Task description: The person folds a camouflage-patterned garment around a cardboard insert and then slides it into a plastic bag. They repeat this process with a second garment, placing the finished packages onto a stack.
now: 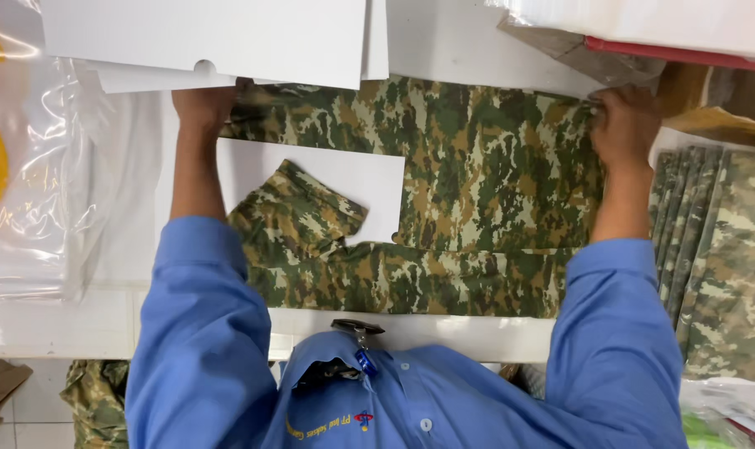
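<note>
hands (pixel 623 125) gripping camouflage shirt (pixel 494 183), cardboard sheets (pixel 211 33) beyond

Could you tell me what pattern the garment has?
The garment has green-brown-tan camouflage, seen in the head view.

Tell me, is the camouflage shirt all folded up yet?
Not yet. A white card already lies on the camouflage shirt, with one sleeve folded across it. The left hand and right hand grip its far edge. It lies mostly spread out, beside a folded stack.
</note>
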